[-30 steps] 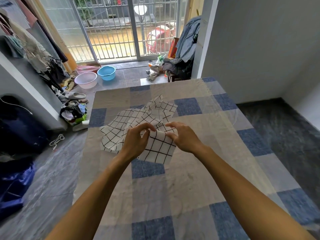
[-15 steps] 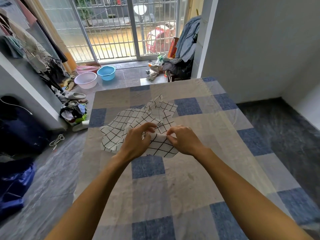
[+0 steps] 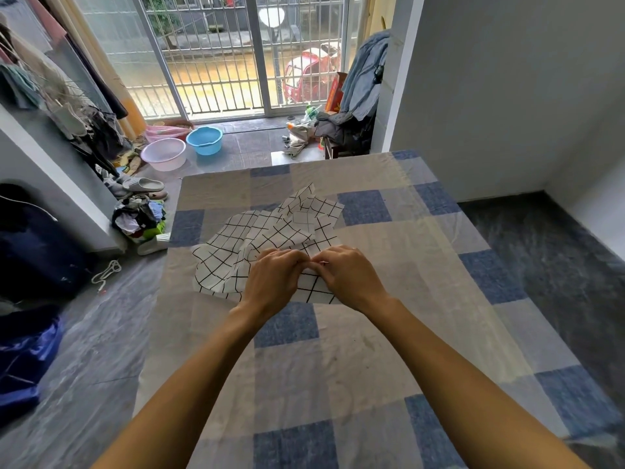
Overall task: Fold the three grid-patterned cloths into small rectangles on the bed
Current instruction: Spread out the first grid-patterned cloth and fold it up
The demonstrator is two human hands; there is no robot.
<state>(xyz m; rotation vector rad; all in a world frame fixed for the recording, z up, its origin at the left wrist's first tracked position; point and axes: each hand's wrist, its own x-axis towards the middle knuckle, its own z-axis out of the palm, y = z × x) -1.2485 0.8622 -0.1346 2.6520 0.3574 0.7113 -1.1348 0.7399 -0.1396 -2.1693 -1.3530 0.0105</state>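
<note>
White cloths with a black grid lie in a loose, overlapping pile (image 3: 267, 231) on the bed (image 3: 389, 299), which has a blue, grey and beige checked sheet. The nearest grid cloth (image 3: 313, 289) is pinched at its far edge by both hands, fingertips almost touching. My left hand (image 3: 274, 279) and my right hand (image 3: 348, 275) cover most of it; only a small part shows between and below them. How many cloths make up the pile is not clear.
Left of the bed the floor holds a heap of clothes (image 3: 140, 216), slippers (image 3: 143, 186), and pink (image 3: 164, 154) and blue (image 3: 204, 140) basins. A chair with clothes (image 3: 351, 126) stands by the barred glass door. A grey wall runs along the right.
The near cloth, hanging lower a second ago, has been drawn up and gathered. Both hands have come together until their fingertips nearly meet at its far edge.
</note>
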